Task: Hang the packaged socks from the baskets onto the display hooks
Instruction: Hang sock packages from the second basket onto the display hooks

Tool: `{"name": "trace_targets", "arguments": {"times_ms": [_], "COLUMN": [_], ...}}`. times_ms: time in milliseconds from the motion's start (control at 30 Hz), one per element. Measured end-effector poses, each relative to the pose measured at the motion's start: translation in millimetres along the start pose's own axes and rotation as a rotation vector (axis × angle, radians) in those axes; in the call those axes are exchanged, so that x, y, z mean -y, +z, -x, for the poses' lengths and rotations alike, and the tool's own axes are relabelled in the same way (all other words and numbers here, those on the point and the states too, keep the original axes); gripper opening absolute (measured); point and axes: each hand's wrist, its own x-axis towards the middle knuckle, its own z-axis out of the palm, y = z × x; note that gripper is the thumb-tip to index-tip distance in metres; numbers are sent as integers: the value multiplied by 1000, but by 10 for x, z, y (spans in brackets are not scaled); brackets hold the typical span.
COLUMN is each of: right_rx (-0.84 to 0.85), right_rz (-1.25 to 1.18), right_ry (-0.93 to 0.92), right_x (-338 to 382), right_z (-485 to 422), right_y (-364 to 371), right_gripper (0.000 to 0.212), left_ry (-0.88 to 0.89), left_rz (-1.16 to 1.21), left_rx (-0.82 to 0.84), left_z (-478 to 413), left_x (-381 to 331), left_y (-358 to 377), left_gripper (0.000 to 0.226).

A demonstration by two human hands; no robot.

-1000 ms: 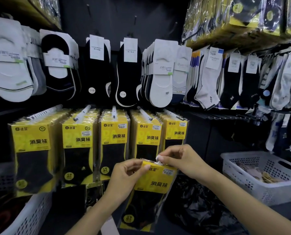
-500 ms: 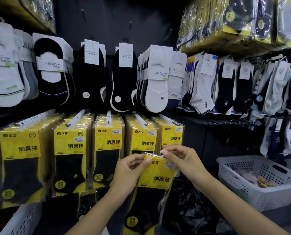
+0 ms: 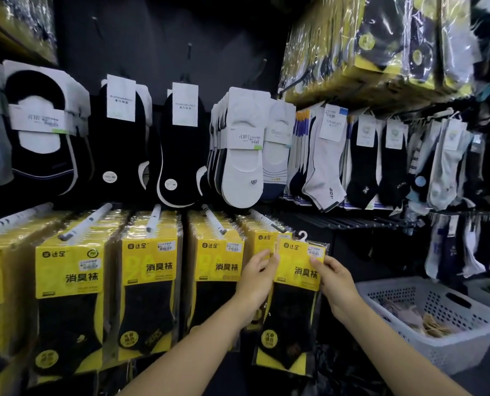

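Yellow sock pack (image 3: 298,265) pinched upright between left hand (image 3: 259,281) and right hand (image 3: 335,284), both extended forward

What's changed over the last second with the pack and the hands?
The yellow sock pack has been lifted from below the row to the level of the hanging packs. Its white hanger is now beside the tip of the rightmost hook, not visibly on it. The left hand and right hand still pinch its top corners. The hanging packs and white basket are as before.

both hands (image 3: 259,277) (image 3: 333,281) pinch a yellow sock pack (image 3: 296,270) (beside hook (image 3: 263,220)).
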Motion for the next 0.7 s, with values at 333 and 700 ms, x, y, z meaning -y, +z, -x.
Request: {"name": "trace_targets", "arguments": {"times_ms": [333, 700], "right_rx": [109, -168], "right_rz": [225, 232], "right_ry": [-137, -62], "right_x": [41, -287], "right_z": [-519, -269], "right_y": [310, 363], "right_gripper": [21, 38], "left_ry": [31, -80], "left_rz": [-3, -80], "left_rx": [-170, -55], "left_z": [-312, 176], "left_x": [222, 598], "left_y": [36, -258], "left_gripper": [48, 55]}}
